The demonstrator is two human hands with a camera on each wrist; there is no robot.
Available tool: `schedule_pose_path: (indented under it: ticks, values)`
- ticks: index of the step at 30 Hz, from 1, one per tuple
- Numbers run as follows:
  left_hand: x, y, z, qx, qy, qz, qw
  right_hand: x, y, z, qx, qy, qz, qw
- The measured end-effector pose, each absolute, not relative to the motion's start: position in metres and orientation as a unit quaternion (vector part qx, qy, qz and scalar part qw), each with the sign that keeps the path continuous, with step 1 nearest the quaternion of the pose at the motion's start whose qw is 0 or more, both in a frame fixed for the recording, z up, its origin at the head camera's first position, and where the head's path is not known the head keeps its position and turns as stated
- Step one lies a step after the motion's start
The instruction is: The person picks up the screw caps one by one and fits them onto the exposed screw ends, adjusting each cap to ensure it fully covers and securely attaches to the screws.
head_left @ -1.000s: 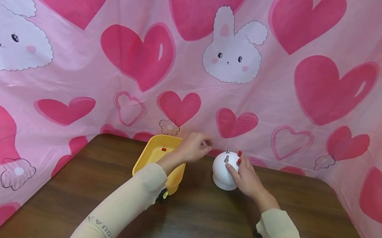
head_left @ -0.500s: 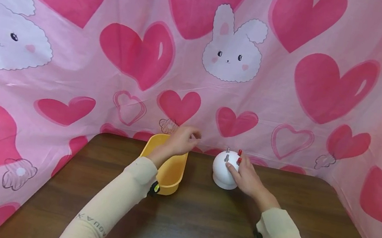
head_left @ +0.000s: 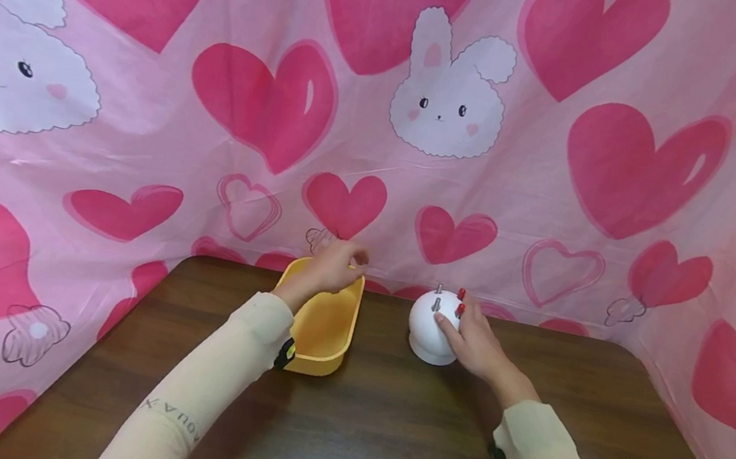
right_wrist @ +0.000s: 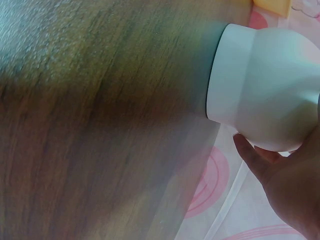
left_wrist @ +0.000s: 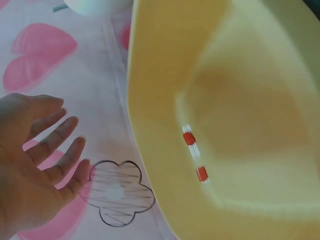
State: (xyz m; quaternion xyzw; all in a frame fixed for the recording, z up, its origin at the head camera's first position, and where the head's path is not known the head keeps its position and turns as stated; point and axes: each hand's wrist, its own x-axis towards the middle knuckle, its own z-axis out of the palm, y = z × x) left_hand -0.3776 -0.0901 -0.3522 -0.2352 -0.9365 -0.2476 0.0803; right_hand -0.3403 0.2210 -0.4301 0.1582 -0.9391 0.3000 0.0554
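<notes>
My right hand [head_left: 480, 346] grips the right side of a round white object [head_left: 425, 335], its thumb on the upper front. The object flares into a broad foot on the table. Several short metal posts [head_left: 437, 304] stand up from its top; the right ones bear red caps [head_left: 460, 309]. Over the back of a yellow tray [head_left: 310, 367] hovers my left hand [head_left: 333, 266], fingers loosely bent and apart, nothing held in the left wrist view. That view also shows a small red piece [left_wrist: 188, 138] and a second red piece [left_wrist: 202, 174] inside the tray.
The brown wooden table [head_left: 362, 440] ends at a pink curtain [head_left: 528, 191] printed with hearts and rabbits, which hangs close behind the tray and the white object. The tray stands a short way left of the white object.
My left hand has moved left, from near the white object to over the tray's back end. The right hand keeps its hold, and the white object has stayed in place.
</notes>
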Motion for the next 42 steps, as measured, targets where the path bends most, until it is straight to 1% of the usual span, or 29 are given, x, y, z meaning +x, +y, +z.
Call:
schedule_pose_path:
  ticks: [13,22,33,42]
  values:
    - [-0.394,-0.105,-0.361,-0.196,-0.953,-0.230,0.023,-0.341,0.220,-0.430,0.158,-0.937,0.305,0.061]
    - [-0.404,-0.102,-0.365,-0.172,-0.959,-0.223,-0.007,-0.341,0.221,-0.428,0.154,-0.938,0.304,0.061]
    - [-0.409,-0.107,-0.373,-0.134,-0.962,-0.226,-0.072,-0.340,0.221,-0.432,0.162,-0.933,0.310,0.079]
    - [-0.415,-0.111,-0.375,-0.115,-0.962,-0.195,-0.155,-0.340,0.222,-0.433,0.164,-0.933,0.309,0.079]
